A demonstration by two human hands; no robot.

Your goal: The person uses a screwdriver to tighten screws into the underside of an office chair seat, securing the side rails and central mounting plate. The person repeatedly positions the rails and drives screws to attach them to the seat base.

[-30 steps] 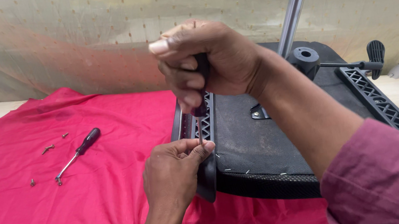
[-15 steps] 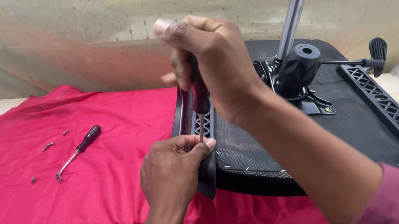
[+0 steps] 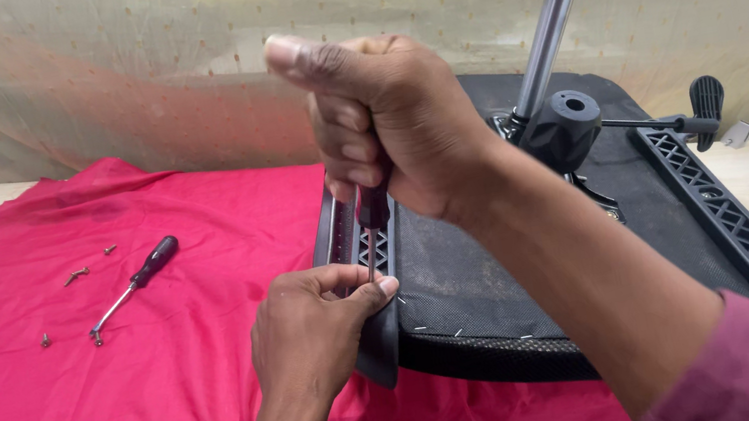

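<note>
An upside-down black office chair seat [image 3: 467, 276] lies on a red cloth [image 3: 117, 365], its chrome gas column [image 3: 542, 50] pointing up. My right hand [image 3: 390, 122] is shut on the dark handle of a screwdriver [image 3: 371, 216] held upright, its shaft going down into the left black plastic armrest bracket [image 3: 355, 244]. My left hand [image 3: 314, 332] grips the near end of that bracket, with thumb and finger pinched at the screwdriver tip. The tip itself is hidden by my fingers.
A second screwdriver [image 3: 136, 286] with a black handle lies on the cloth at left, with a few loose screws [image 3: 76, 277] near it. A matching bracket [image 3: 731, 222] runs along the seat's right side. A black lever [image 3: 704, 106] sticks out at right. A beige fabric wall stands behind.
My right hand has risen and turned into an upright fist on the screwdriver handle, with the shaft now visible. My left hand has stayed on the bracket's near end.
</note>
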